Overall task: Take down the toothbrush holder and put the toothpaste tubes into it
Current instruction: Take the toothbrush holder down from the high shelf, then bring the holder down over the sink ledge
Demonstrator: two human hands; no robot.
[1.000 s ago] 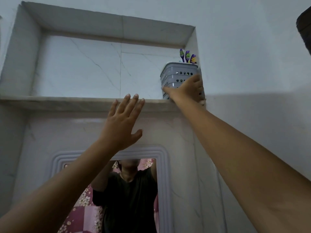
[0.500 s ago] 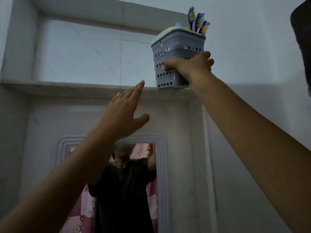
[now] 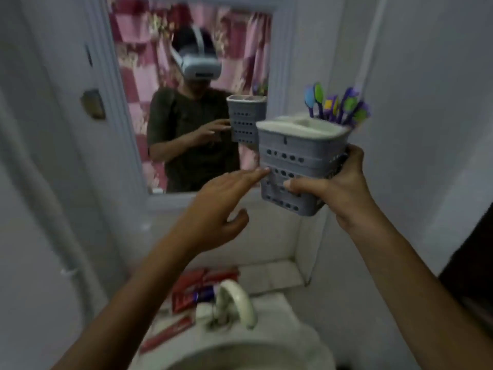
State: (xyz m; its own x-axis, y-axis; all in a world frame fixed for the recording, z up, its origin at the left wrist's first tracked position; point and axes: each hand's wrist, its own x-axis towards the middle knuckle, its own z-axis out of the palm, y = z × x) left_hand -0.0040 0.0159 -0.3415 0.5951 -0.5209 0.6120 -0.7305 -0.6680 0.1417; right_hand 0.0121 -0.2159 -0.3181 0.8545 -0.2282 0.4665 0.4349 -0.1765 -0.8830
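My right hand (image 3: 338, 188) grips the grey perforated toothbrush holder (image 3: 296, 156) from its right side, holding it in the air in front of the mirror, slightly tilted. Several coloured toothbrushes (image 3: 336, 105) stick out of its back compartment. My left hand (image 3: 221, 206) is open, its fingertips touching the holder's left wall. Red toothpaste tubes (image 3: 202, 287) lie on the ledge behind the tap, far below the holder; another red tube (image 3: 168, 335) lies by the basin's left rim.
A white tap (image 3: 237, 303) arches over the white basin (image 3: 240, 353) at the bottom. The mirror (image 3: 186, 102) on the wall reflects a person and the holder. A tiled recess ledge (image 3: 272, 276) sits right of the tubes. A white pipe (image 3: 48, 196) runs down the left wall.
My right hand has brought the holder down from the high shelf to mirror height. The view has dropped to the basin. My left hand has reached the holder's side.
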